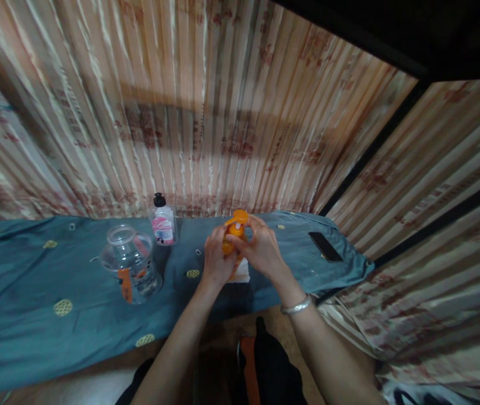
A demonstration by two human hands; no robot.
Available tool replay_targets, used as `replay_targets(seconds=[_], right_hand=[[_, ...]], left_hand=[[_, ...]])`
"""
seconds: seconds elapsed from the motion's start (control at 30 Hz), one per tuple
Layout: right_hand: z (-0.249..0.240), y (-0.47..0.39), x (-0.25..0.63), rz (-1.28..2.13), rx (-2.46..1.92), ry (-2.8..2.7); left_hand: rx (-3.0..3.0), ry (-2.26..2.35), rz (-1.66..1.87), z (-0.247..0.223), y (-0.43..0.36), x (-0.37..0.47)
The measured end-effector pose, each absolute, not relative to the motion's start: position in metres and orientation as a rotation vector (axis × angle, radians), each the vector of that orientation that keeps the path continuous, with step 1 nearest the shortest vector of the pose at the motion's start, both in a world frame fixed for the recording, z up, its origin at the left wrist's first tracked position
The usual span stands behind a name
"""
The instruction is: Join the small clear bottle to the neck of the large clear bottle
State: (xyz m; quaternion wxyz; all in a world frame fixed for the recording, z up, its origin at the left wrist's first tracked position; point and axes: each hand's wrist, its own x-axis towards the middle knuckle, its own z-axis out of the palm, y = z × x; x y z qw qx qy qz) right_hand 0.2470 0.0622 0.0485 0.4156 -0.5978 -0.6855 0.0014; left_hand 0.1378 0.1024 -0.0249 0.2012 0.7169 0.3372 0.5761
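An orange pump bottle (pixel 227 246) is between my hands above the cloth-covered table. My left hand (pixel 216 256) is wrapped round its body from the left. At the pump head (pixel 240 217), the fingers of my right hand (pixel 262 247) are closed on the neck and cap, with the thumb across the front. Much of the bottle is hidden behind my fingers. Just below my hands lies a white folded tissue or cloth (pixel 242 274).
On the left stand a clear plastic jar (pixel 124 264) with an orange label and a clear bottle (pixel 164 225) with a black cap. A black phone (pixel 325 246) lies to the right. Behind the blue-green table cloth (pixel 21 270) hangs a patterned curtain (pixel 231 129).
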Motion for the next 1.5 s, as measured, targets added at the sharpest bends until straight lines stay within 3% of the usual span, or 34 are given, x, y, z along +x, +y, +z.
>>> replay_targets(seconds=[0.17, 0.4, 0.73, 0.93, 1.13, 1.33, 1.5], right_hand=[[0.044, 0.063, 0.24, -0.124, -1.526, -1.614], [0.056, 0.061, 0.263, 0.226, -1.298, -1.943], [0.042, 0.066, 0.245, -0.119, -1.52, -1.654], [0.057, 0.061, 0.259, 0.306, -1.329, -1.903], [0.053, 0.069, 0.256, 0.14, -1.393, -1.846], [0.045, 0.071, 0.247, -0.068, -1.508, -1.67], [0.045, 0.065, 0.255, 0.236, -1.407, -1.754]], left_hand=[[2.0, 0.899, 1.624, -0.023, 0.104, 0.135], [1.998, 0.912, 1.573, -0.016, 0.1, 0.134], [1.974, 0.962, 1.484, -0.01, 0.096, 0.133], [1.912, 0.918, 1.451, -0.009, 0.098, 0.131], [1.769, 0.828, 1.409, -0.006, 0.095, 0.125], [1.51, 0.711, 1.357, -0.028, 0.102, 0.119], [1.384, 0.74, 1.333, -0.059, 0.107, 0.111]])
